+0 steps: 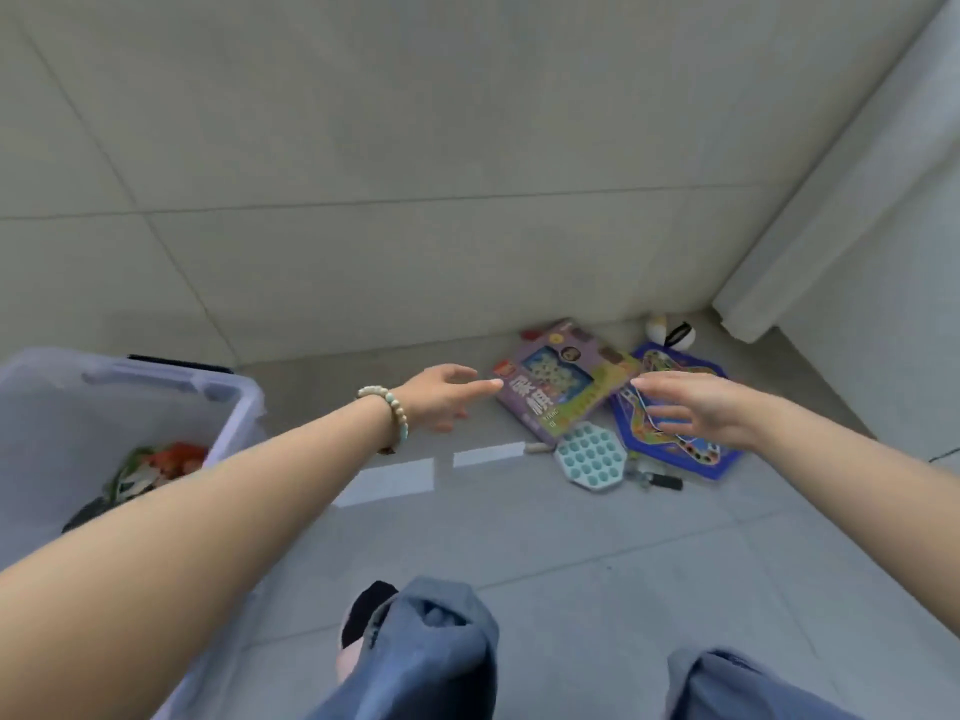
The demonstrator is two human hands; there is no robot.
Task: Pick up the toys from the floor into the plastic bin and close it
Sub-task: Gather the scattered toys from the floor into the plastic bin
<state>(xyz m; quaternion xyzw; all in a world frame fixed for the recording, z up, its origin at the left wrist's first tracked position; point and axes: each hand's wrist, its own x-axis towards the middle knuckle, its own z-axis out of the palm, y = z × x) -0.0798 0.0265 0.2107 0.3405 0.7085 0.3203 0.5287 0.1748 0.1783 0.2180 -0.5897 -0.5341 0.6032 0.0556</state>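
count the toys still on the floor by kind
boxed game: 1, the purple box
game board: 1, the blue board
bubble pop toy: 1, the teal pop toy
ball-like toy: 1, the round toy by the wall
small pieces, too blurred to name: 2, white piece, dark piece
total: 6

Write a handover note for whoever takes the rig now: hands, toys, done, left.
Left hand: open, empty, fingers reaching toward the purple cardboard game box.
Right hand: open, empty, above the blue hexagonal game board.
Box and board lie on the floor by the wall, with a teal bubble-pop toy, a white-and-yellow soft toy and a small black item.
Done: some toys in the open clear plastic bin.
Left: bin the rest, close it.
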